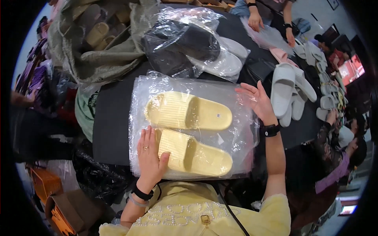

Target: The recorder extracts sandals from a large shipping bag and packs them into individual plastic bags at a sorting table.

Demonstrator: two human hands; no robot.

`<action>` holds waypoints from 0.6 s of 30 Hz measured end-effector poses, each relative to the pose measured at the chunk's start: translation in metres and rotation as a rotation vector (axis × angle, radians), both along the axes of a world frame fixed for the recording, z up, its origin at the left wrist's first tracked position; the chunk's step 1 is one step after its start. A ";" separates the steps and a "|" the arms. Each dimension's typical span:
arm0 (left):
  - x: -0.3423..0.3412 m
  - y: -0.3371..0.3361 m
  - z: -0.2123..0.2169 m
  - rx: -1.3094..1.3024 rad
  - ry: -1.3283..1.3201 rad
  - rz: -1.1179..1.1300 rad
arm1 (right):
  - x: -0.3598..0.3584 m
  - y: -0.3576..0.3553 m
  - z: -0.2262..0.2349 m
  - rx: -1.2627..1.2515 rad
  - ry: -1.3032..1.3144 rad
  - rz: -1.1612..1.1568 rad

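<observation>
Two pale yellow slides lie side by side with the stack of clear plastic bags (136,118); I cannot tell whether they are on top or inside the upper bag. The far slide (210,115) and the near slide (208,159) both point their ribbed straps to the left. Fingers stretched out, my left hand (150,157) rests flat at the near slide's toe end, its thumb against the strap. At the right far corner of the bags, my right hand (260,103) is open with fingers spread, holding nothing that shows.
Bagged grey slides (224,59) lie beyond on the black table (112,126). Loose grey slides (283,84) sit to the right. A large open sack (92,65) with slides stands far left. Another person's hands (256,20) reach over plastic bags at the far right.
</observation>
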State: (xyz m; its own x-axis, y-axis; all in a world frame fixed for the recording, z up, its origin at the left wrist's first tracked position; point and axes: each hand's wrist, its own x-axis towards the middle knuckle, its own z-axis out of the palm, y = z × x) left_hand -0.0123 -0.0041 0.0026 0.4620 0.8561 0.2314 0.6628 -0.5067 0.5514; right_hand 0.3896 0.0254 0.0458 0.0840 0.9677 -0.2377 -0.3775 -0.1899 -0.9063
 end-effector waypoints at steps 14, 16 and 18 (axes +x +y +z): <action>0.000 -0.001 -0.009 0.067 -0.088 0.058 | -0.019 -0.034 0.012 0.038 -0.760 -0.168; 0.002 -0.003 -0.010 0.091 -0.109 0.086 | -0.016 -0.023 0.003 0.027 -0.806 -0.169; 0.005 -0.004 -0.009 0.115 -0.077 0.124 | -0.013 -0.015 -0.015 -0.016 -0.936 -0.153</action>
